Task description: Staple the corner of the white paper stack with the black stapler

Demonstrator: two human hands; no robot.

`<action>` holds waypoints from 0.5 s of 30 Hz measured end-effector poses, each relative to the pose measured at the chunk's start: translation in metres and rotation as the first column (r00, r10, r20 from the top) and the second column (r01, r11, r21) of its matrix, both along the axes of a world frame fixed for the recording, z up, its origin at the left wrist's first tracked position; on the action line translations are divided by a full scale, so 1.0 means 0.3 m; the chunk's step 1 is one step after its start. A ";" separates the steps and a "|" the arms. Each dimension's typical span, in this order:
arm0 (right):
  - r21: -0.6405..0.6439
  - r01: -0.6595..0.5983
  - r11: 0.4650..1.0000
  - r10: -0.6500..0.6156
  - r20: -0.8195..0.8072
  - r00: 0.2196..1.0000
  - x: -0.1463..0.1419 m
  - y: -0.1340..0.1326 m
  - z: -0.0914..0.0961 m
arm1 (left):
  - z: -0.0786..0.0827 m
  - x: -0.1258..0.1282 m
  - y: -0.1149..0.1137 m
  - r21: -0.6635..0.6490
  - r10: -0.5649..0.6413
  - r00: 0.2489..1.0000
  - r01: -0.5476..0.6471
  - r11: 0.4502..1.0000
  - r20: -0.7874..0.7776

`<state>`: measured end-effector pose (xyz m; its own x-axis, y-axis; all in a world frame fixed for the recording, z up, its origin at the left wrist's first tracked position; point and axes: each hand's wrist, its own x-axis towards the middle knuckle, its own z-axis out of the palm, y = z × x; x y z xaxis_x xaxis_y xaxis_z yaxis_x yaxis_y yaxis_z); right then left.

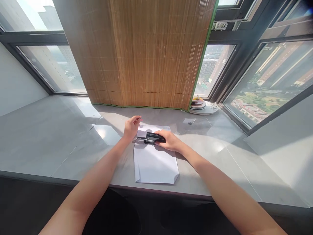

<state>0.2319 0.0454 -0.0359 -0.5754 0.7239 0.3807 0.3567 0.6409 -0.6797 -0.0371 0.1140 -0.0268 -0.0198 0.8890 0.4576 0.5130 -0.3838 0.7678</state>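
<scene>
A black stapler (pixel 152 136) lies across the white paper sheets (pixel 156 163), with its metal inner part sticking out at the left end. My right hand (pixel 168 139) is wrapped round the stapler's right end. My left hand (pixel 132 126) is raised just beyond the stapler's left end, at the paper's upper left edge. Its thumb and fingertips are pinched together, and whatever may be between them is too small to make out. The paper's lower corners are bent or folded.
Small grey strips, perhaps staples (pixel 190 123), lie on the grey tiled sill (pixel 73 130) to the right. Stacked plates (pixel 198 106) stand at the back right. A bamboo blind (pixel 146 58) hangs down to the sill before the windows. The sill's front edge runs below the paper.
</scene>
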 end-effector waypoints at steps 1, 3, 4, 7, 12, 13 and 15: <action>-0.013 -0.003 1.000 0.002 -0.018 1.000 -0.004 -0.002 -0.001 | 0.001 0.014 -0.007 0.000 -0.052 0.998 0.053 0.999 0.045; -0.024 0.018 1.000 -0.019 -0.049 0.999 -0.007 -0.003 -0.001 | 0.001 0.034 -0.016 -0.006 -0.133 0.985 0.135 0.991 0.112; -0.017 0.045 0.999 -0.046 -0.056 0.997 -0.004 -0.002 0.001 | 0.000 0.039 -0.019 -0.007 -0.160 0.977 0.163 0.987 0.141; 0.003 0.162 0.987 -0.162 -0.057 0.985 0.017 0.012 0.007 | 0.002 0.040 -0.024 0.002 -0.221 0.955 0.225 0.974 0.200; -0.031 0.239 0.971 -0.241 -0.088 0.967 0.064 0.041 0.015 | 0.017 0.039 -0.037 -0.029 -0.304 0.944 0.310 0.950 0.132; -0.026 0.250 0.968 -0.251 -0.077 0.965 0.069 0.044 0.014 | 0.017 0.042 -0.039 -0.039 -0.329 0.941 0.333 0.942 0.078; -0.022 0.259 0.966 -0.260 -0.061 0.964 0.073 0.049 0.011 | 0.014 0.049 -0.040 -0.043 -0.390 0.920 0.388 0.921 -0.045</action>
